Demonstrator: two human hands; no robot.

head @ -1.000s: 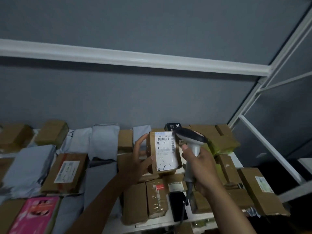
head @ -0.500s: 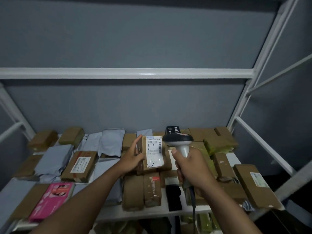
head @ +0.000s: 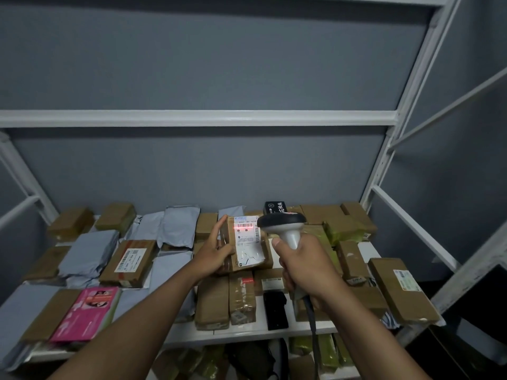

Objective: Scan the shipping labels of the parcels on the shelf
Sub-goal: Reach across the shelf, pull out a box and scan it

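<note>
**Red scan line lands on the tilted parcel's label**

While a red line glows across the barcode, the shipping label [head: 248, 244] faces up and toward the person on a brown parcel [head: 241, 248] propped above the stacked boxes at the middle of the shelf [head: 247, 331]. Its long axis runs away from the person. The left hand [head: 216, 252] wraps the parcel's left edge, fingers curled on its side, thumb across the front. Just right of it, the right hand [head: 303, 266] is closed round the handle of the scanner [head: 282, 226], whose head points left at the label. Judging from the beam, only a steady hold is needed.
</note>
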